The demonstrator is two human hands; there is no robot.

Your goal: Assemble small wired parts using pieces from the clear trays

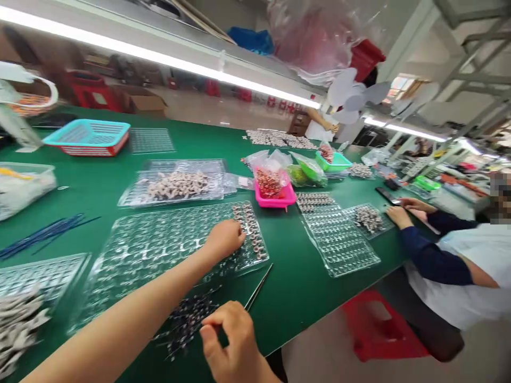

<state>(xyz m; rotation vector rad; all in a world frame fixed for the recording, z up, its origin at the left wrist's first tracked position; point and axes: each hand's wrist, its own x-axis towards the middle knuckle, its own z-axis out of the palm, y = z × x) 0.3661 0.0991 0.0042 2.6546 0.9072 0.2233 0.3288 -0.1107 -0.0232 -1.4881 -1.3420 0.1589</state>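
Note:
My left hand [225,238] is over the right part of a clear blister tray [159,234], fingers curled down beside the filled cells. Small beige-and-brown parts [249,229] sit in the cells at its right end. What those fingers hold is hidden. My right hand [235,340] is closer to me, thumb and index finger together at the edge of a pile of small dark wire-like pieces [187,319]. Anything in that pinch is too small to make out. Metal tweezers [259,286] extend just beyond the right hand; I cannot tell whether it touches them.
Beige pieces lie on a stacked tray [179,183] behind and in a pile [19,330] at left. A pink basket [275,199] holds bagged red parts. Blue strands [43,234] lie left. At right, a co-worker's hands [399,215] are near another tray [339,234].

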